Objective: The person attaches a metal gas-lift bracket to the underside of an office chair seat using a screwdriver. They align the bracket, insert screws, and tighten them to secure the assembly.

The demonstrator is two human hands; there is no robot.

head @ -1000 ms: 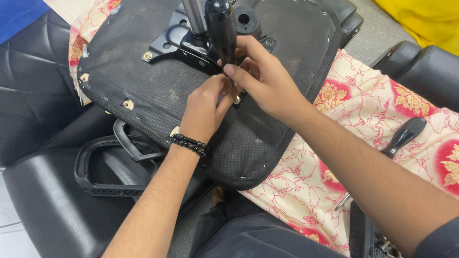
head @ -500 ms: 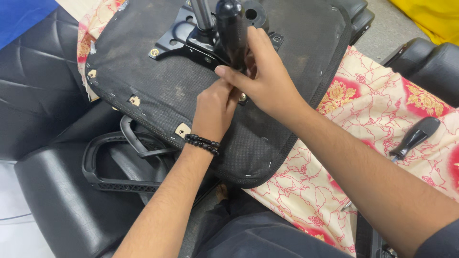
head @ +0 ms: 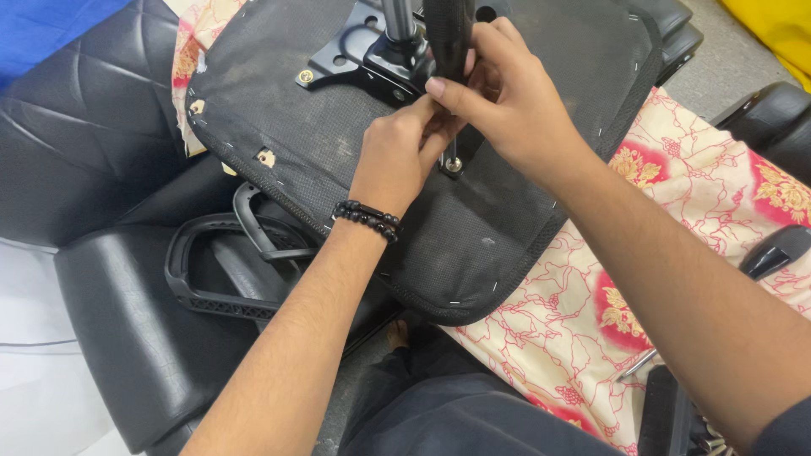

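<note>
Gripping: the right hand (head: 507, 101), coming in from the right edge of the frame, has its fingers wrapped around a black screwdriver handle (head: 448, 38) at top centre.
Left hand: the left hand (head: 397, 156), rising from the bottom of the frame, has its fingertips pinched at the thin metal shaft just below the handle; a black bead bracelet (head: 365, 219) circles the wrist.
Shaft tip: it meets a bolt (head: 454, 165) in the centre of the frame, on the edge of the black metal mounting plate (head: 355, 55).
Seat base: an upturned chair seat underside (head: 473, 236), covered in black fabric with staples along its rim, fills the middle of the frame.
Gas cylinder: a shiny metal column (head: 397, 17) stands up from the plate at the top edge.
Armrest: a black plastic loop (head: 198, 279) lies at lower left.
Cloth: a cream fabric with red flowers (head: 693, 169) spreads on the right.
</note>
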